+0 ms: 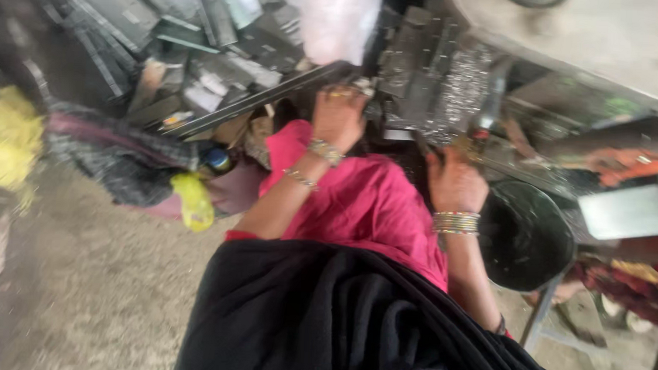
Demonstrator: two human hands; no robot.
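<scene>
The picture is blurred by motion. My left hand (pixel 339 116), with bangles on the wrist, is closed on the end of a long dark metal strip (pixel 255 100) that slants down to the left over a heap of grey metal pieces (pixel 166 30). My right hand (pixel 455 184), also with bangles, rests by a stack of dark flat metal parts (pixel 430 78); what it holds is hidden. A pink cloth (pixel 358 201) covers my lap, with black fabric (pixel 338 318) below it.
A black bucket (pixel 523 234) stands at my right. A grey slab or machine table (pixel 587 33) fills the upper right. A checked cloth bundle (pixel 123 157), a yellow cloth (pixel 5 137) and a yellow object (pixel 194 200) lie at left on the dusty floor (pixel 95 293).
</scene>
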